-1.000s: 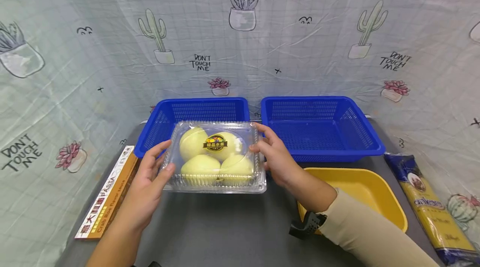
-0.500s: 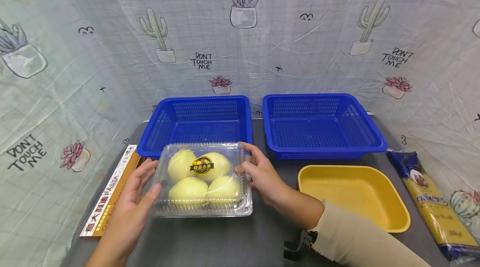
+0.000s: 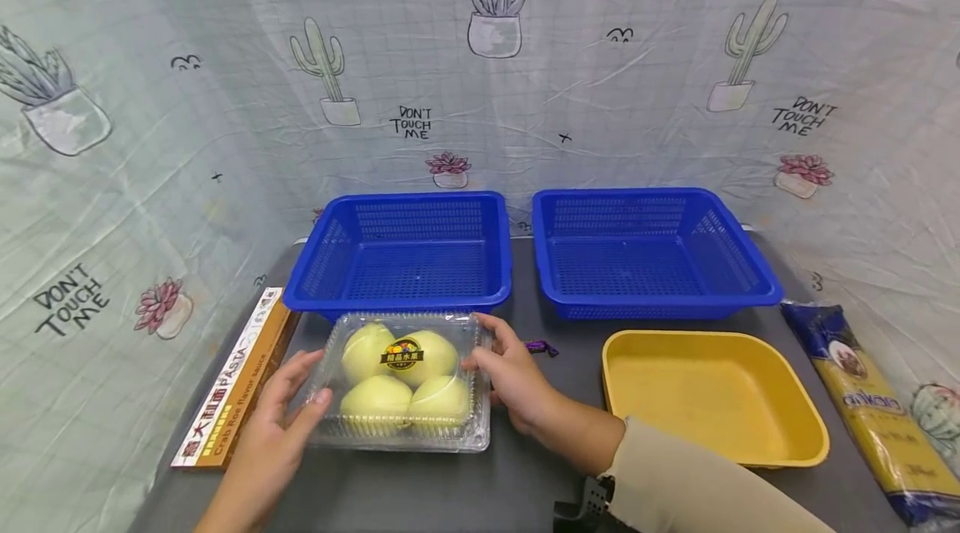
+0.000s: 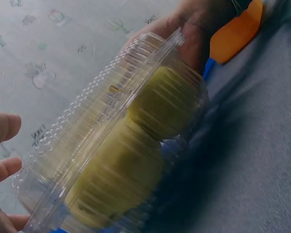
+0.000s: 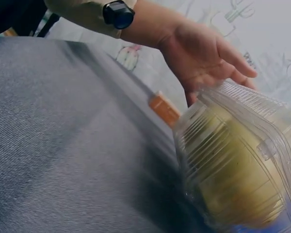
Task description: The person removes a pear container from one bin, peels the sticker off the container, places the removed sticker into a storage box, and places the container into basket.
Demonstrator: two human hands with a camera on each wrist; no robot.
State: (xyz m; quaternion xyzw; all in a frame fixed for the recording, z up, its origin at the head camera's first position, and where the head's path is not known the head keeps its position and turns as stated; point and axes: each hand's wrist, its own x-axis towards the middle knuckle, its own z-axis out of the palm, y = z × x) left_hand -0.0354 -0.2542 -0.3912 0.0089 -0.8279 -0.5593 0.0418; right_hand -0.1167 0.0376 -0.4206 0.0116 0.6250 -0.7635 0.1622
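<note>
While fruit clamshell [image 3: 411, 379] is just in front of left blue basket [image 3: 397, 300], right hand [image 3: 519, 379] pinches its right end; left hand [image 3: 281, 412] spread at opposite end; I'd firm that side lightly, holding clamshell level, lid uncrushed.

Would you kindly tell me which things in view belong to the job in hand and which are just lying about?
Apparently in the job:
clear lidded box of pale fruits, between left hand and right hand

Lying about, untouched:
left blue basket
right blue basket (either might serve)
yellow tray
pasta box
yellow-and-blue packet
small purple item
</note>
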